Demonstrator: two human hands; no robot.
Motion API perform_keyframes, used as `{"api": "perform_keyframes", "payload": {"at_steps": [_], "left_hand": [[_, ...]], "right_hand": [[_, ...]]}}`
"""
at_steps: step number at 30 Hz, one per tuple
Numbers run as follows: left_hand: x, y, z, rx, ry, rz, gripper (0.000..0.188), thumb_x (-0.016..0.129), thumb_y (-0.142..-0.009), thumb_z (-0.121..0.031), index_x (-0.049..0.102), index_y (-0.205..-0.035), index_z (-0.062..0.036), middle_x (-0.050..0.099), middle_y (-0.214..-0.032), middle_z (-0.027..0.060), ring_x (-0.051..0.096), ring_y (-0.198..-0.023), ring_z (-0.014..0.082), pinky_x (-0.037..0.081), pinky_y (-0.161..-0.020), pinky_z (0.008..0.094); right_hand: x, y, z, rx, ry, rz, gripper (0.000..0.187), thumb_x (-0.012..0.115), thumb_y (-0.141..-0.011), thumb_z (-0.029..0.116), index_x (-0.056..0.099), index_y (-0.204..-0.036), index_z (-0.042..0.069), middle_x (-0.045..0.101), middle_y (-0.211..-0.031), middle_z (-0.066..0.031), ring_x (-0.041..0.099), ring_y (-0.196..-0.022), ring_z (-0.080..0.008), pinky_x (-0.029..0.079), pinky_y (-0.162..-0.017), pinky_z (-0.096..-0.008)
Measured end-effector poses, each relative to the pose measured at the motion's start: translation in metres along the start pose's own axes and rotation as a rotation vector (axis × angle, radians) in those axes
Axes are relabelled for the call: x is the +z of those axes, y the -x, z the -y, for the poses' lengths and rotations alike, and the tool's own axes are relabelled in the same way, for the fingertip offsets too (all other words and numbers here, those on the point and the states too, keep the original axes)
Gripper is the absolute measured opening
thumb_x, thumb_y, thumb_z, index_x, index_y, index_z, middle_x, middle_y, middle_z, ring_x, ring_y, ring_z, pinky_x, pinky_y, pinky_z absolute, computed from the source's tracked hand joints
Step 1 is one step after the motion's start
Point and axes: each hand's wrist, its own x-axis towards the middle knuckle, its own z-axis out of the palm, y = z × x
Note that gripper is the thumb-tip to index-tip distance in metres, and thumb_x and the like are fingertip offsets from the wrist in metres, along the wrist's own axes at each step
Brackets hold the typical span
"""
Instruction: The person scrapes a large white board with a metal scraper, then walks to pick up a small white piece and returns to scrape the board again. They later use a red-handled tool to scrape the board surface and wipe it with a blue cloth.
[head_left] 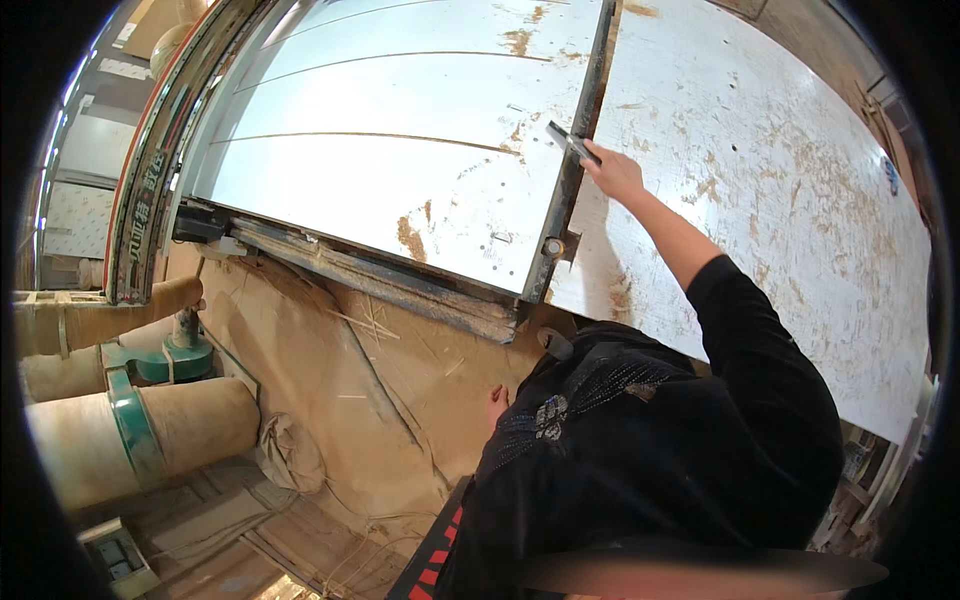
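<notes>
My right hand [617, 174] is closed round a short, narrow black-and-grey tool [570, 140] whose exact kind I cannot make out. Its far end points up and left, over the dark metal rail [570, 195] and the edge of the white panel surface [400, 180]. My right arm stretches across the white worktable [760, 150] on the right. Down beside my body hangs my left hand [498, 401], partly hidden by my dark top. Its visible fingers are curled in, and I see nothing in them.
Long slots and patches of sawdust mark the panel surface. A long printed rail [150, 190] runs along the far left. Below it are large tan ducts [200, 428] with green bands [130, 425]. Wood slivers and a cable lie on the dusty floor [330, 390].
</notes>
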Motion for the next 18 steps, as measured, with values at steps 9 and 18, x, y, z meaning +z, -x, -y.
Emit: {"api": "perform_keyframes", "payload": {"at_steps": [9,18], "left_hand": [[-0.002,0.010,-0.010,0.003,-0.045,0.037,0.041,0.063,-0.091,-0.028,0.058,-0.124,-0.0032,0.063,-0.116,0.0155,0.060,-0.103,0.0239,0.047,-0.088,0.0339],[0.000,-0.006,-0.008,0.017,0.047,0.043,0.039,0.064,-0.091,-0.026,0.060,-0.122,-0.0037,0.065,-0.112,0.0142,0.061,-0.100,0.0234,0.048,-0.088,0.0345]], "right_hand": [[0.004,0.036,0.007,-0.066,0.087,0.009,0.045,0.056,-0.090,0.044,0.057,-0.131,0.025,0.069,-0.087,-0.0125,0.066,-0.078,-0.0306,0.052,-0.066,-0.0426],[0.001,0.030,0.011,-0.078,0.093,0.022,0.045,0.054,-0.091,0.042,0.057,-0.131,0.022,0.070,-0.092,-0.0111,0.067,-0.079,-0.0312,0.052,-0.065,-0.0441]]}}
